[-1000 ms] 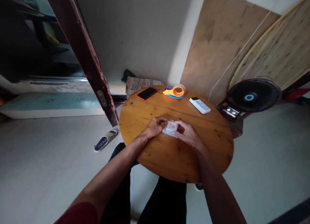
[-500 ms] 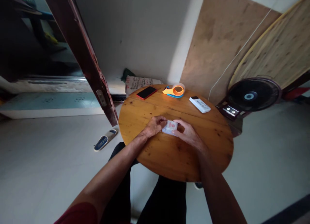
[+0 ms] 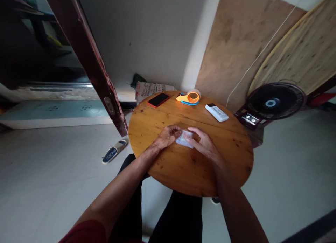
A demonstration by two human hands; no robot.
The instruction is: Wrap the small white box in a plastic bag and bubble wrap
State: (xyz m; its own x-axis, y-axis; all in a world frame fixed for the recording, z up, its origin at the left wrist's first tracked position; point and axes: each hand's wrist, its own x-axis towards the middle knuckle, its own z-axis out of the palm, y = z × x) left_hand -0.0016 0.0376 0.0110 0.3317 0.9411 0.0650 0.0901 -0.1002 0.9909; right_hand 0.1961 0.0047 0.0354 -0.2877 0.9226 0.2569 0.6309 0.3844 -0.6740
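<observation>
A small white packet with red print (image 3: 185, 140) lies on the round wooden table (image 3: 168, 169), between my two hands. My left hand (image 3: 168, 135) pinches its left edge with thumb and fingers. From the other side, my right hand (image 3: 203, 142) curves around the packet, its thumb pressing on the face and its index finger by the upper right corner. The packet looks thin and slightly crinkled; what is inside cannot be made out.
Along the table's far side are a red-edged phone (image 3: 159, 100), an orange tape dispenser (image 3: 189, 97) and a white device with a dark end (image 3: 216, 112). A black fan (image 3: 275, 101) stands to the right. A slipper (image 3: 114, 152) lies on the floor at left.
My right thumb has moved onto the packet's face, and its lower right corner now shows below the thumb. The left hand stays almost in place.
</observation>
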